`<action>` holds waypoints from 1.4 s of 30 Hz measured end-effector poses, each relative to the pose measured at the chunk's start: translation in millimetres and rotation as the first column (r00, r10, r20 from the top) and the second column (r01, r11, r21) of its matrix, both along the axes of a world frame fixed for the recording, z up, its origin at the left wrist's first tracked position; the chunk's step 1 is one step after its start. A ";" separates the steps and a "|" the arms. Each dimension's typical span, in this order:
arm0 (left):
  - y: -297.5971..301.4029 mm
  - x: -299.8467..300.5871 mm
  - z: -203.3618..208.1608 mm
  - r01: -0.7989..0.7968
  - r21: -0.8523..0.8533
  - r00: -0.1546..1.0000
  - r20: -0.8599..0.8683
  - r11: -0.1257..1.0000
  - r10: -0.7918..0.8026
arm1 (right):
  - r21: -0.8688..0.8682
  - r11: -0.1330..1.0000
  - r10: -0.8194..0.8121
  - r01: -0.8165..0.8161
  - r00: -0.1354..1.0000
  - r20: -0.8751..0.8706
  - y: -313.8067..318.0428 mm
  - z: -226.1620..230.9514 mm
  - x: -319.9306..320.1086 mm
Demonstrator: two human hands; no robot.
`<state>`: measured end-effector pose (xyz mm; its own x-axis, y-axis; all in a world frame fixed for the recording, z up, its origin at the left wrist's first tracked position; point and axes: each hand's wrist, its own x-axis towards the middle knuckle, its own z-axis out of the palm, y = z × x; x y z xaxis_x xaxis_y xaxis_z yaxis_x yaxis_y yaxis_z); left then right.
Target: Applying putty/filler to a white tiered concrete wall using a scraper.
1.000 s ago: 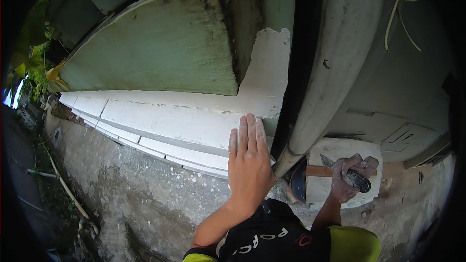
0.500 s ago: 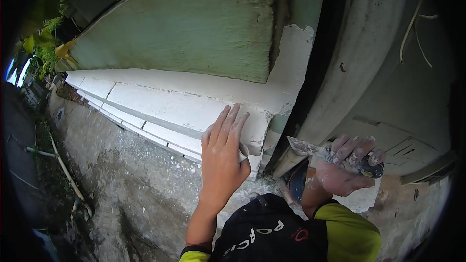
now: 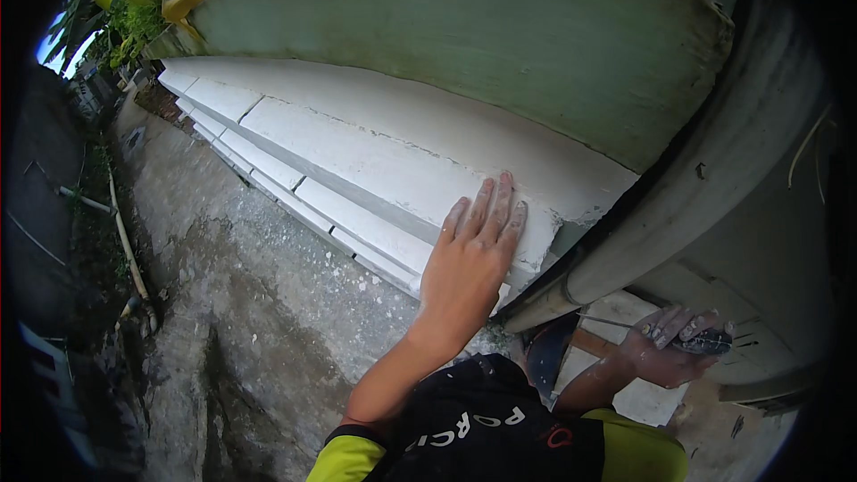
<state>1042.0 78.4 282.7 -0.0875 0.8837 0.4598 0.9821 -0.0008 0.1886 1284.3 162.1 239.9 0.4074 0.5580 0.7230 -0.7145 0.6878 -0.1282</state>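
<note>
My left hand (image 3: 473, 254) lies on the top of a white plastered ledge (image 3: 357, 150), near its right end, with dusty fingers stretched out. A pale curled sheet (image 3: 501, 295) shows only as a sliver beside the thumb; the palm hides the rest. At the lower right, away from the ledge, my right hand (image 3: 669, 345) is closed round the dark handle of a putty knife (image 3: 710, 342). Its thin blade points left and is seen almost edge-on. White residue coats the right fingers.
Above the ledge rises a green painted panel (image 3: 464, 40). A thick pale pipe (image 3: 661, 232) runs along the right, beside a grey wall (image 3: 759, 241). Below left lies a rough, white-spattered concrete floor (image 3: 259, 277). Plants (image 3: 138, 9) and a thin pipe (image 3: 129, 245) are at the left.
The view has shifted, so the ledge and panel appear farther right. My left hand stays near the ledge's end, covering more of the curled sheet. The putty knife has turned from showing its face to edge-on.
</note>
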 end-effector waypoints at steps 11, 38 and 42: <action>-37.3 -5.5 -6.1 0.732 0.145 0.480 0.585 0.666 -0.654 | -0.446 0.832 -0.342 0.330 0.938 0.056 5.9 -6.7 22.2; -124.6 1.9 -194.6 0.314 -0.082 0.592 0.796 0.946 -0.128 | 0.198 0.956 -0.240 0.216 0.193 0.951 -6.1 62.0 -135.8; -143.3 -15.5 -231.7 0.170 -0.309 0.291 0.923 0.936 0.252 | 0.335 0.942 -0.335 0.037 0.014 0.942 -11.0 93.8 -162.5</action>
